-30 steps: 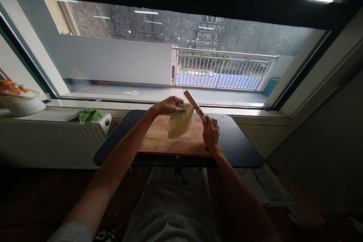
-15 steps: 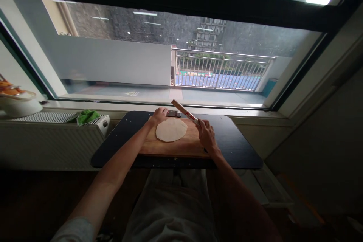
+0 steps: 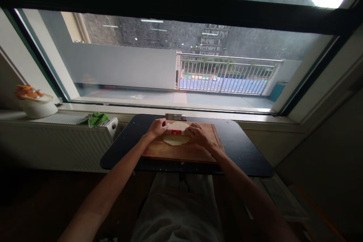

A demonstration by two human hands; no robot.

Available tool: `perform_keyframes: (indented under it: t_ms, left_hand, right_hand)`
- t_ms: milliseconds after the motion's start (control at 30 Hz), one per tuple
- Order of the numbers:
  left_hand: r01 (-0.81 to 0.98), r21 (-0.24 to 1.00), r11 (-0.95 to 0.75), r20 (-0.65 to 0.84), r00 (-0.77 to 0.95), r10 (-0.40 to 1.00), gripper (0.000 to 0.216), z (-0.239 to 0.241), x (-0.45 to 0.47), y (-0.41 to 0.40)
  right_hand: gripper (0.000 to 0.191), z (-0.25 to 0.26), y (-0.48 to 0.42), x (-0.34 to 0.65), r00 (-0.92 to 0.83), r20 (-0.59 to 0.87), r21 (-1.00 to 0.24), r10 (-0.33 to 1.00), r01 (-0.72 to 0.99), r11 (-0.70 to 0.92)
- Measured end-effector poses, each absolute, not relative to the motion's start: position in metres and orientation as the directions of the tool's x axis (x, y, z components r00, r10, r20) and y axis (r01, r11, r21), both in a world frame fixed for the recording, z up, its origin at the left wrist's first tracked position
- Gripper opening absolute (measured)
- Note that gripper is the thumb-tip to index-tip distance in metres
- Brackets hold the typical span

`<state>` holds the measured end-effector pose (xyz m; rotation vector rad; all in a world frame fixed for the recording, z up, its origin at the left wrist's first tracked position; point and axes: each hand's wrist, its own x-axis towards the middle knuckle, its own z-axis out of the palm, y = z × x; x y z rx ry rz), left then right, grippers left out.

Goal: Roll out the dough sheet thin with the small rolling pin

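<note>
A rolling pin [image 3: 176, 132] with a red label lies crosswise over a flat round sheet of dough [image 3: 176, 141]. My left hand [image 3: 159, 127] is closed around the pin's left end. At the other end, my right hand [image 3: 196, 133] grips it with bent fingers. Beneath the dough is a wooden cutting board [image 3: 181, 154], which rests on a small black table [image 3: 238, 147]. The pin hides the dough's middle band, and my hands cover both pin ends.
A small dark box-like object [image 3: 176, 117] stands behind the board. To the left, a green cloth [image 3: 98, 119] lies on a white radiator [image 3: 70, 145], near a white pot-like container [image 3: 38, 107] with something orange on top. A wide window [image 3: 127, 64] rises behind the table.
The rolling pin, earlier raised and slanted in my right hand alone, now lies level across the dough. My left hand has taken its other end. The view has shifted slightly left.
</note>
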<state>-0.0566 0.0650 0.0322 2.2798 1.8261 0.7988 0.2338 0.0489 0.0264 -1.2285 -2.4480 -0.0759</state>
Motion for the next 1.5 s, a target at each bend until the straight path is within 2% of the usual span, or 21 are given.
perform_keyframes:
  t_ms: [100,200,300,367,500,600,733,933,1167,1500]
  left_hand:
    - [0.912,0.363,-0.19,0.284,0.086,0.955,0.007,0.034,-0.049,0.058]
    - [0.938,0.307,-0.164,0.245,0.088,0.965,0.015,0.038,-0.044,0.048]
    - [0.946,0.275,-0.174,0.199,0.121,0.973,0.023,0.04,-0.044,0.04]
    - [0.952,0.249,-0.178,0.201,0.129,0.971,0.027,0.04,-0.044,0.038]
    - [0.977,0.147,-0.157,0.266,0.114,0.957,0.038,0.037,-0.044,0.046]
    - [0.986,0.112,-0.126,0.207,0.101,0.973,0.045,0.036,-0.044,0.055]
    - [0.975,0.105,-0.195,0.117,0.183,0.976,0.052,0.032,-0.048,0.058]
    - [0.967,0.121,-0.226,0.143,0.208,0.968,0.062,0.016,-0.053,0.041]
    - [0.956,0.101,-0.274,0.192,0.252,0.949,0.063,0.011,-0.051,-0.005]
    - [0.96,0.137,-0.244,0.319,0.191,0.928,0.062,0.01,-0.04,-0.052]
  right_hand:
    - [0.048,0.034,0.047,0.227,-0.4,0.354,-0.151,0.845,0.868,0.474]
    - [0.051,0.038,0.044,0.22,-0.323,0.3,-0.151,0.897,0.913,0.379]
    - [0.045,0.037,0.046,0.217,-0.338,0.233,-0.139,0.912,0.916,0.375]
    - [0.043,0.035,0.051,0.216,-0.357,0.247,-0.11,0.901,0.913,0.392]
    - [0.051,0.033,0.066,0.216,-0.326,0.251,-0.108,0.911,0.926,0.361]
    - [0.064,0.034,0.075,0.215,-0.302,0.17,-0.138,0.938,0.935,0.325]
    - [0.074,0.032,0.073,0.216,-0.367,0.1,-0.09,0.925,0.922,0.376]
    - [0.072,0.022,0.05,0.22,-0.411,0.15,-0.005,0.899,0.909,0.417]
    - [0.07,0.017,0.011,0.224,-0.415,0.239,-0.062,0.878,0.896,0.44]
    - [0.069,0.022,-0.001,0.225,-0.435,0.203,-0.098,0.877,0.882,0.461]
